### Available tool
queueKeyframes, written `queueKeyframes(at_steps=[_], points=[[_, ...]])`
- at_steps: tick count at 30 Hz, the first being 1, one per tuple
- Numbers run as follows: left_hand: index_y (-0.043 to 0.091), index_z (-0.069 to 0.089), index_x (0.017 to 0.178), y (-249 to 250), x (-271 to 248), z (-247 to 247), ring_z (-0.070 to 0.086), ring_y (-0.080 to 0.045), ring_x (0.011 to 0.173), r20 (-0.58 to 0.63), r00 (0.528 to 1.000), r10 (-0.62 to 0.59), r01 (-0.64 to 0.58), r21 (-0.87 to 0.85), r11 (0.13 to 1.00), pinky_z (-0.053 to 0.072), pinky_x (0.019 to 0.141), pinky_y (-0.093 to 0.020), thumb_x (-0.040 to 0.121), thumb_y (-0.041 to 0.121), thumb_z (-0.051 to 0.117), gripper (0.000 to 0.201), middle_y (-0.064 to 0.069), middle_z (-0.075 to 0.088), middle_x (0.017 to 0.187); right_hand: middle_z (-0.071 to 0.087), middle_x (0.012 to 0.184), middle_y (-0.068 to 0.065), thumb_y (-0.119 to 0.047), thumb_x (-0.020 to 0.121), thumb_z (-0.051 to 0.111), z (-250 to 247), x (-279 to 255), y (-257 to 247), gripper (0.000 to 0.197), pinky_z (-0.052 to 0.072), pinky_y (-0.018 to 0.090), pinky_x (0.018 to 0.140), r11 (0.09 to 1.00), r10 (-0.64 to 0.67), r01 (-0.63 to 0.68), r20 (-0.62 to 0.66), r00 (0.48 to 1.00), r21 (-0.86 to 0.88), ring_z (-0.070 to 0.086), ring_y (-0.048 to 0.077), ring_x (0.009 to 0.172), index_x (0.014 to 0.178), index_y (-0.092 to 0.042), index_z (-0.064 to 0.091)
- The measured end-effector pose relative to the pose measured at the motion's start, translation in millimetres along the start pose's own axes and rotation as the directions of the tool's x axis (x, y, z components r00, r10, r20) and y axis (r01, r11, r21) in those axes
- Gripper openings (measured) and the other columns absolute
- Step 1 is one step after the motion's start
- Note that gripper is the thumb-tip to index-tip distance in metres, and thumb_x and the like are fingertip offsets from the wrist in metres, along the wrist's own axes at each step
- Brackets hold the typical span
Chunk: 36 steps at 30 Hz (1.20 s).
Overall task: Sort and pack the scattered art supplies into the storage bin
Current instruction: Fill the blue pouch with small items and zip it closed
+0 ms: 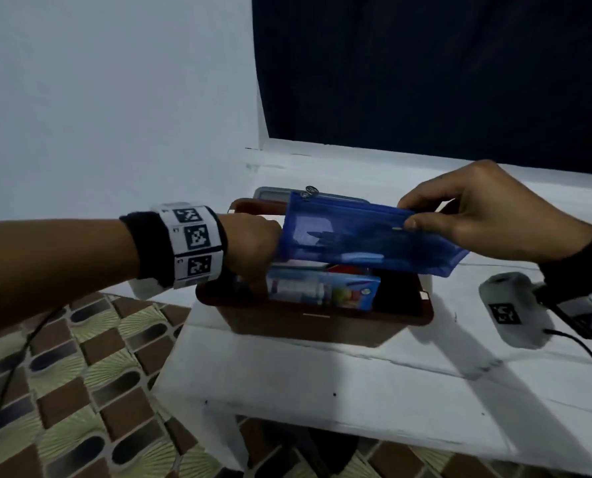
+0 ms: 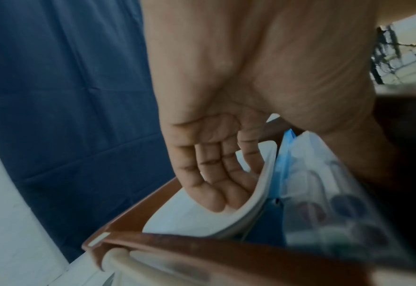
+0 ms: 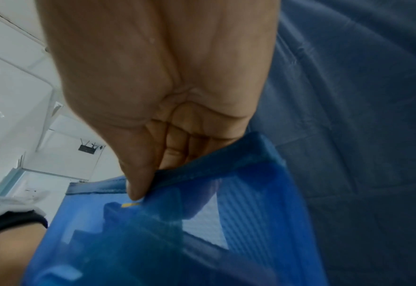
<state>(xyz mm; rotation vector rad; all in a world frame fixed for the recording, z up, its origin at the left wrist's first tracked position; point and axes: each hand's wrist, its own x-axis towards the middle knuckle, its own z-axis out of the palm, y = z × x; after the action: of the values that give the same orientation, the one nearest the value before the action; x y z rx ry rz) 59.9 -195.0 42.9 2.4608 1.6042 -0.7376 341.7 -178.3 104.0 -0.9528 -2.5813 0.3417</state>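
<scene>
My right hand (image 1: 487, 215) pinches the top seam of the blue pouch (image 1: 367, 239), thumb in front, fingers curled behind; the right wrist view shows the thumb tip pressed on the zip edge. The pouch hangs over the bin (image 1: 315, 322), its long axis running left-right along the bin's length, the left end higher and farther back, the right end sticking out past the bin's right rim. Its lower edge sits just above what is already packed: a bright box (image 1: 325, 288) toward the near wall. My left hand (image 1: 253, 246) is down inside the bin at its left end, nearer the contents than the right. The left wrist view shows its fingers (image 2: 217, 183) loosely curved against a white pad (image 2: 202, 218), bending it toward the bin's wall; nothing is truly gripped, more a press that opens a gap beside the pad. A clear pack (image 2: 324, 193) lies on the gap's other side. I judge the slot lies straight below the pouch, so the pouch must shift left and level off before it drops in.
</scene>
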Motion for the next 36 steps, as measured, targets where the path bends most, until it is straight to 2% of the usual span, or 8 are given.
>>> queueKeyframes(at_steps=[8, 14, 17, 22, 25, 28, 32, 36], points=[[0.028, 0.046, 0.107, 11, 16, 7, 0.063, -0.023, 0.091, -0.17, 0.973, 0.157, -0.104, 0.286, 0.952, 0.056, 0.078, -0.035, 0.079, 0.06, 0.056, 0.044, -0.001, 0.063, 0.107, 0.073, 0.078, -0.011, -0.011, 0.084, 0.072, 0, 0, -3, 0.011, 0.053, 0.03, 0.067, 0.998, 0.061, -0.061, 0.012, 0.998, 0.002, 0.067, 0.008, 0.076, 0.086, -0.021, 0.076], [0.021, 0.06, 0.108, 2, 23, 18, 0.061, -0.02, 0.097, -0.203, 0.975, 0.088, -0.063, 0.128, 0.99, 0.052, 0.084, -0.03, 0.087, 0.05, 0.054, 0.036, 0.002, 0.063, 0.105, 0.074, 0.08, -0.011, -0.008, 0.084, 0.073, 0, 4, -10, 0.014, 0.053, 0.03, 0.068, 0.996, 0.051, -0.052, 0.014, 0.999, 0.076, 0.068, 0.011, 0.076, 0.088, -0.021, 0.077], [0.016, 0.062, 0.093, -13, 23, 16, 0.054, -0.01, 0.074, -0.081, 0.995, 0.056, -0.061, -0.066, 0.996, 0.045, 0.067, -0.016, 0.087, 0.03, 0.07, 0.017, 0.008, 0.057, 0.077, 0.074, 0.081, -0.011, -0.01, 0.084, 0.072, 9, 8, -14, 0.014, 0.053, 0.031, 0.069, 0.996, 0.008, -0.013, 0.052, 0.999, 0.089, 0.068, 0.012, 0.076, 0.089, -0.021, 0.078], [0.037, 0.047, 0.093, -38, 22, 2, 0.06, -0.012, 0.087, -0.038, 0.974, 0.224, -0.227, -0.144, 0.963, 0.053, 0.078, -0.034, 0.078, 0.037, 0.073, 0.031, 0.012, 0.06, 0.093, 0.071, 0.079, -0.015, -0.019, 0.086, 0.072, 32, 16, -18, 0.008, 0.048, 0.023, 0.067, 0.997, -0.056, 0.064, 0.182, 0.982, -0.038, 0.064, 0.006, 0.073, 0.091, -0.025, 0.076], [0.027, 0.05, 0.103, -43, 22, 0, 0.056, -0.015, 0.087, -0.066, 0.955, 0.29, -0.294, -0.057, 0.954, 0.051, 0.079, -0.036, 0.077, 0.03, 0.075, 0.036, 0.007, 0.058, 0.093, 0.07, 0.077, -0.011, -0.022, 0.088, 0.069, 37, 23, -25, 0.006, 0.046, 0.024, 0.066, 0.995, -0.047, 0.068, 0.263, 0.964, -0.074, 0.062, 0.01, 0.072, 0.09, -0.022, 0.074], [0.026, 0.058, 0.104, -44, 22, -6, 0.05, -0.001, 0.076, -0.057, 0.945, 0.324, -0.328, -0.129, 0.936, 0.04, 0.073, -0.02, 0.079, 0.023, 0.076, 0.031, 0.02, 0.051, 0.083, 0.063, 0.067, -0.006, -0.021, 0.089, 0.068, 36, 30, -31, 0.008, 0.043, 0.024, 0.06, 0.991, -0.038, 0.08, 0.339, 0.94, -0.111, 0.055, 0.01, 0.067, 0.086, -0.015, 0.071], [0.018, 0.062, 0.1, -41, 32, -10, 0.05, -0.01, 0.078, -0.023, 0.946, 0.323, -0.322, 0.043, 0.946, 0.039, 0.069, -0.02, 0.077, 0.004, 0.073, 0.029, 0.012, 0.053, 0.083, 0.058, 0.063, -0.014, -0.019, 0.089, 0.067, 38, 37, -31, 0.006, 0.036, 0.015, 0.058, 0.982, 0.022, 0.061, 0.43, 0.902, -0.179, 0.053, -0.001, 0.069, 0.085, -0.018, 0.069], [0.019, 0.062, 0.091, -39, 43, -6, 0.045, -0.003, 0.059, -0.039, 0.967, 0.252, -0.249, 0.08, 0.965, 0.03, 0.047, -0.007, 0.084, -0.003, 0.06, 0.023, 0.017, 0.047, 0.064, 0.054, 0.066, -0.013, -0.017, 0.088, 0.063, 51, 38, -31, 0.016, 0.044, 0.03, 0.064, 0.974, 0.071, 0.045, 0.492, 0.867, -0.22, 0.05, 0.002, 0.067, 0.076, -0.026, 0.056]])
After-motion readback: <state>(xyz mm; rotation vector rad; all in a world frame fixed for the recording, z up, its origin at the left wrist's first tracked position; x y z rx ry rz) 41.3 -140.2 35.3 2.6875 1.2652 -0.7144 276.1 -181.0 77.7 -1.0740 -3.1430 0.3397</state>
